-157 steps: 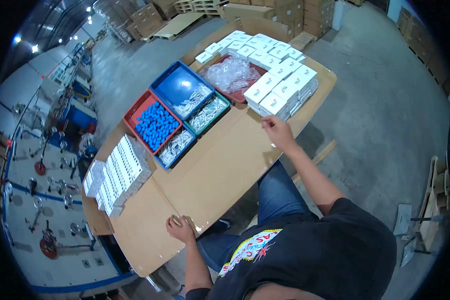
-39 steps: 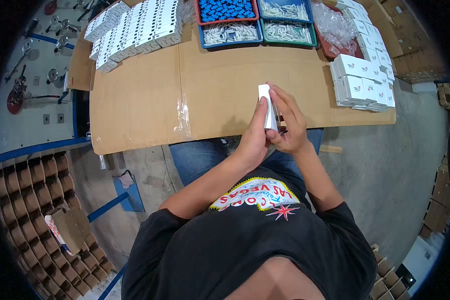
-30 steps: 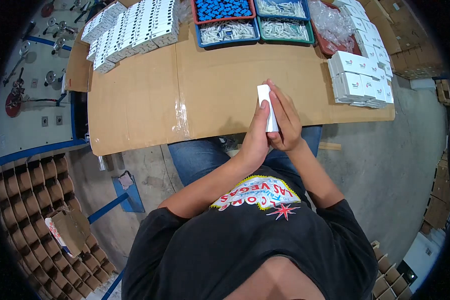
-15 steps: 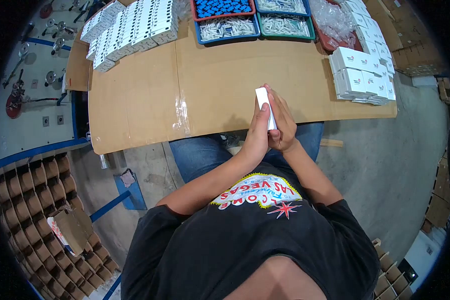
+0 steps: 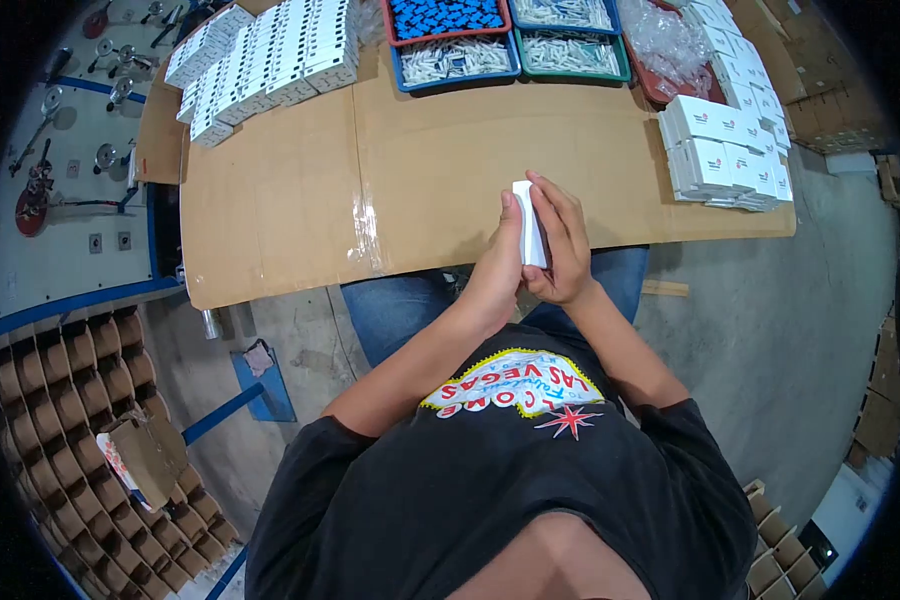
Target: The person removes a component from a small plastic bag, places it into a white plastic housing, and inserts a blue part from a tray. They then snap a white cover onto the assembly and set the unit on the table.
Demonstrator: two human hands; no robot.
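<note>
A small white box (image 5: 533,235) stands upright on its narrow end, clasped between my two hands above the near edge of the table. My left hand (image 5: 497,262) presses on its left side, thumb along the box. From the right, the fingers of my right hand (image 5: 564,240) wrap over the box's other face. Most of its broad faces are hidden by the palms, so any print there does not show.
Cardboard covers the table (image 5: 270,210). White boxes (image 5: 270,60) stand in rows at the back left; more printed white boxes (image 5: 715,150) are stacked at right. Trays hold blue pieces (image 5: 445,17) and white pieces (image 5: 570,53). Clear plastic bags (image 5: 670,50) fill a red tray.
The white box has turned slightly more upright between my hands. My left thumb has shifted up and away to the left, and my right fingers have moved over the box.
</note>
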